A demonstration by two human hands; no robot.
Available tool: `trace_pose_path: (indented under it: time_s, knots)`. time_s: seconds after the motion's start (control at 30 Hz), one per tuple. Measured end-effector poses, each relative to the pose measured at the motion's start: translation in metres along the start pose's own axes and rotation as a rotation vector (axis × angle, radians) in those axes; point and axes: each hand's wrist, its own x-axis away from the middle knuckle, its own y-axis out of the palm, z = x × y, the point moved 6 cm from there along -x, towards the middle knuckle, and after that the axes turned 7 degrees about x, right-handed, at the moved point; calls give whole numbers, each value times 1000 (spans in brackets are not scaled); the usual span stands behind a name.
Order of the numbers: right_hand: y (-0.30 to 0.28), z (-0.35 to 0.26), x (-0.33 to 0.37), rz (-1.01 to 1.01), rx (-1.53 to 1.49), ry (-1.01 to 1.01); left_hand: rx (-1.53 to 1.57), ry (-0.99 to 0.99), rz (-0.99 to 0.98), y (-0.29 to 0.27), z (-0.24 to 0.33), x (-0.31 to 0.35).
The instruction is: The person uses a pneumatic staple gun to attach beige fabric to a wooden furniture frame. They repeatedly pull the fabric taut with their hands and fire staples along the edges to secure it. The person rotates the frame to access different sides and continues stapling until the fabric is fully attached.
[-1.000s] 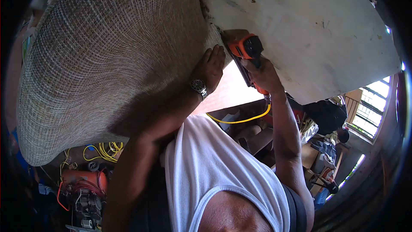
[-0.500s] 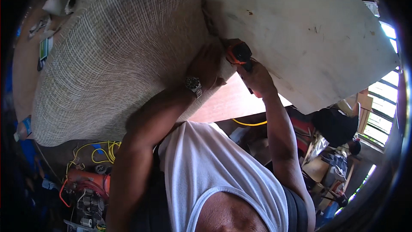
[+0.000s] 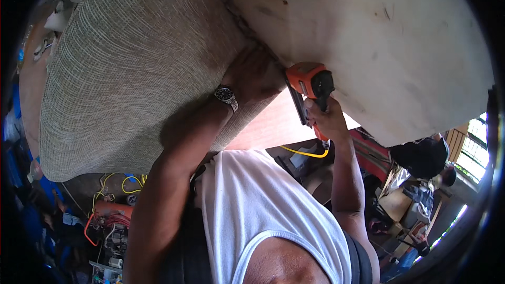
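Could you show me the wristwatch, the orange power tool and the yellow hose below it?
Wristwatch (image 3: 224,93), head view: on its dark dial.
Orange power tool (image 3: 303,79), head view: on its orange housing.
Yellow hose (image 3: 307,154), head view: on the curved stretch below the tool.

Pale pinkish surface (image 3: 265,130) showing between woven fabric (image 3: 115,89) and off-white panel (image 3: 400,58), both spreading over it; contact hiding underneath. Brown stretch (image 3: 32,92) at far left bearing pale scraps (image 3: 57,21). Dark floor (image 3: 81,188), lower left, carrying orange tank (image 3: 115,210) and yellow hose (image 3: 124,184), hose looping near tank.
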Motion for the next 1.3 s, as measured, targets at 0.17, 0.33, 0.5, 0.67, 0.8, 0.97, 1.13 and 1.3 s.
trace_pose_path:
  time_s: [0.17,0.33,0.5,0.67,0.8,0.97,1.13,1.3]
  knots:
    - [-1,-19,-6,35,130,-12,114,-150,-214,8,-2,9]
    - [2,-33,-19,23,155,28,78,-83,-80,1,11,28]
    - [13,-69,-21,8,253,64,67,-139,-239,-8,6,27]
    - [27,-86,-41,-11,463,9,105,-141,-223,0,7,29]
    - [35,-93,-45,19,520,33,146,-87,-157,5,11,34]
    - [45,-96,-59,-50,671,66,82,-72,-102,13,15,36]
    - [50,-92,-68,-80,743,117,45,-68,-138,13,15,34]
    - [59,-97,-85,-80,846,61,38,-42,-170,10,19,34]
